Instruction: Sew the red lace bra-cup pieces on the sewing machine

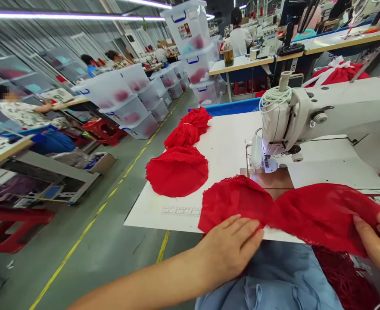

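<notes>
A long piece of red sheer fabric with two cup-shaped lobes (238, 198) lies across the front of the white sewing table (222, 142). My left hand (232, 247) rests palm down on its left lobe at the table's front edge, fingers stretched out; its thumb cannot be made out. At the far right, my right hand (375, 241) pinches the fabric's right end between thumb and fingers. Just behind the fabric stands the white sewing machine (280, 125), its needle area lit. To the left lie a rounded red lace-edged piece (177, 172) and a tied red bundle (188, 129).
A printed ruler (180, 211) marks the table's left front. Dark red lacy material (341, 275) sits below the edge by my lap. Beyond the aisle stand stacked clear bins (196, 51), red stools (102, 129) and other workers at their tables.
</notes>
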### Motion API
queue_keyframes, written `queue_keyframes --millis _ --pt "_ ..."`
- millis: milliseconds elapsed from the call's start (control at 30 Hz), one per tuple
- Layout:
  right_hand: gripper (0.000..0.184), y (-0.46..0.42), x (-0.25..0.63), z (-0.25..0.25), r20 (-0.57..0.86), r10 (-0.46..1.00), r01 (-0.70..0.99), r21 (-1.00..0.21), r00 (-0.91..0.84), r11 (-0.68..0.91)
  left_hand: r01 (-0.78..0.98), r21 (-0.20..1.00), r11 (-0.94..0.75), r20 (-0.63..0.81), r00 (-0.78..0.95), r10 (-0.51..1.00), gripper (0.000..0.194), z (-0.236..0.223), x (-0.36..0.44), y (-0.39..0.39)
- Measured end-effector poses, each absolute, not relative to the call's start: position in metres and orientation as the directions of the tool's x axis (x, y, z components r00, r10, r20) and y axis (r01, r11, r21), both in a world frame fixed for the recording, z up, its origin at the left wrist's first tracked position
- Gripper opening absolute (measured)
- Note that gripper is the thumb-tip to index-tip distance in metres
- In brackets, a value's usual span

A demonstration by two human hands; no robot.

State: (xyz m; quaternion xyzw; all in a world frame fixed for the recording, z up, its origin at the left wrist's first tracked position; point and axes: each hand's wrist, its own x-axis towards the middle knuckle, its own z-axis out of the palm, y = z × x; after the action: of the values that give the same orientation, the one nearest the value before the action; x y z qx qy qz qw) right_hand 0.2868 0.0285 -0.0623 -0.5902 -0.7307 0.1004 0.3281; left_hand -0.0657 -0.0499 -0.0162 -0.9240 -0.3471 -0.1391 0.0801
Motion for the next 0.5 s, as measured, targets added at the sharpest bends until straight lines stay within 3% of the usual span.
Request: queue_keyframes --millis 100,200,267,367,500 --pt "0.055 0.017 0.271 -0.052 0.393 0.917 0.866 -0.478 0.06 0.148 0.718 -0.012 -0.696 0.322 0.662 0.677 0.027 -0.018 -0.07 -0.038" --pt "0.062 0.008 0.252 -0.038 0.647 0.761 0.877 -0.392 0.049 0.277 0.752 0.021 -0.659 0.359 0.609 0.707 0.024 -0.017 -0.068 -0.031" --pt "0.052 0.005 0.249 -0.029 0.688 0.723 0.831 -0.366 -0.061 0.419 0.764 0.014 -0.645 0.369 0.595 0.714 0.024 -0.019 -0.064 -0.029" --pt "0.029 0.005 0.25 -0.021 0.573 0.753 0.695 -0.395 -0.324 0.6 0.783 -0.019 -0.622 0.378 0.582 0.72 0.024 -0.025 -0.06 -0.028" --pt "0.031 0.006 0.238 -0.032 0.486 0.603 0.571 -0.233 -0.633 0.787 0.818 -0.017 -0.575 0.319 0.55 0.772 0.026 -0.029 -0.061 -0.023"
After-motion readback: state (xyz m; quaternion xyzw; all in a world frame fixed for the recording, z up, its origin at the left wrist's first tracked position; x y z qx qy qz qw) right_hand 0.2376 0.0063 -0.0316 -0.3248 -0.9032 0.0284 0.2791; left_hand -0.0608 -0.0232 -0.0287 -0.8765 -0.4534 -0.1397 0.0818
